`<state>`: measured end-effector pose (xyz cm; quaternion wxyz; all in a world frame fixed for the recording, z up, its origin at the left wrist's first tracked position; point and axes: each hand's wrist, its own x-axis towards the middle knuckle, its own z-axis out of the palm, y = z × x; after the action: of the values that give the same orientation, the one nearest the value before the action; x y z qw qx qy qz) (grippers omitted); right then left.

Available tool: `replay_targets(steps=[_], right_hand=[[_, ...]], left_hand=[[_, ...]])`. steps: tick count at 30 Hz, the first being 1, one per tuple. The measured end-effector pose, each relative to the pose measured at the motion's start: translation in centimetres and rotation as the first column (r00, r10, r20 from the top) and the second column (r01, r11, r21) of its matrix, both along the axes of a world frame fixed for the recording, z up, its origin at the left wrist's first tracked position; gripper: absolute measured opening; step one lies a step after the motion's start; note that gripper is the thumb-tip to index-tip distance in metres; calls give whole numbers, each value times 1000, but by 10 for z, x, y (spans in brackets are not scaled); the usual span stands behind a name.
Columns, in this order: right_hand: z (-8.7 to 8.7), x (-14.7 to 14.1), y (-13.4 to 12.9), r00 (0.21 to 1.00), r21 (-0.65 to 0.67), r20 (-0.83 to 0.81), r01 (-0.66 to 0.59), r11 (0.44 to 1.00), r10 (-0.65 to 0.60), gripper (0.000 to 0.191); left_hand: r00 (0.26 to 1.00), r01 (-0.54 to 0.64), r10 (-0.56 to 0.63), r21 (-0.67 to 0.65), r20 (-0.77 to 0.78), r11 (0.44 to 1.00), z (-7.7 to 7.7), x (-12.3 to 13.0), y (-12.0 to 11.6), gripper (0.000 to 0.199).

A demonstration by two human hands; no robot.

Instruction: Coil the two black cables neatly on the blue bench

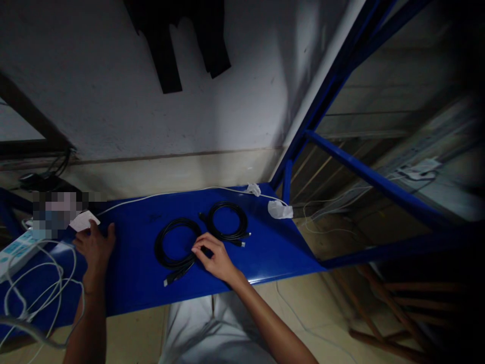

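Two coils of black cable lie side by side on a blue table (132,283). Fingers of my right hand (216,260) are closed at the right side of the larger, nearer coiled cable (161,242), whose plug end (170,278) points toward the front left. Just beyond that hand is the second coiled cable (244,217), with its connectors at the lower right. At the left, my left hand (95,247) has its fingers spread, the fingertips over a small pale card (85,221). Whether they touch the card, I cannot tell.
A white power strip (18,253) and loops of white cord (56,273) occupy the left end. Along the back runs a white cable (170,193) near crumpled white scraps (279,209). Blue frame bars (364,172) rise at the right. A wooden chair (386,313) stands lower right.
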<state>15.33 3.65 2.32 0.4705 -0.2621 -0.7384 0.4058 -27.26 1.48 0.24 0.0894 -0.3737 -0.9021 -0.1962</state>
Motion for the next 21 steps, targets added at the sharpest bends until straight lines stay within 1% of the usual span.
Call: replay_targets(steps=[3, 7, 10, 13, 16, 18, 21], right_hand=[[0, 0, 0, 1000, -1, 1, 2, 1000, -2, 14], [0, 0, 0, 1000, -3, 0, -4, 1000, 4, 14], [-1, 0, 0, 1000, -9, 9, -7, 1000, 7, 14], [0, 0, 0, 1000, -15, 12, -4, 1000, 5, 15], [1, 0, 0, 1000, -13, 4, -6, 1000, 6, 15], [2, 0, 0, 1000, -12, 6, -12, 1000, 12, 16], [1, 0, 0, 1000, -13, 16, -21, 1000, 22, 16]], left_hand=[[999, -27, 29, 52, -29, 998, 3, -3, 1, 89], [998, -16, 21, 75, -64, 997, 6, -2, 2, 85], [996, 12, -7, 57, -85, 998, 8, 3, 2, 83], [997, 20, -19, 17, -70, 1000, 11, 9, 0, 82], [998, 26, -26, 12, -53, 1000, 14, 11, -2, 81], [999, 14, -13, 19, -45, 1000, 13, 11, -3, 85], [999, -48, 48, -2, -19, 999, 10, 9, -3, 94]])
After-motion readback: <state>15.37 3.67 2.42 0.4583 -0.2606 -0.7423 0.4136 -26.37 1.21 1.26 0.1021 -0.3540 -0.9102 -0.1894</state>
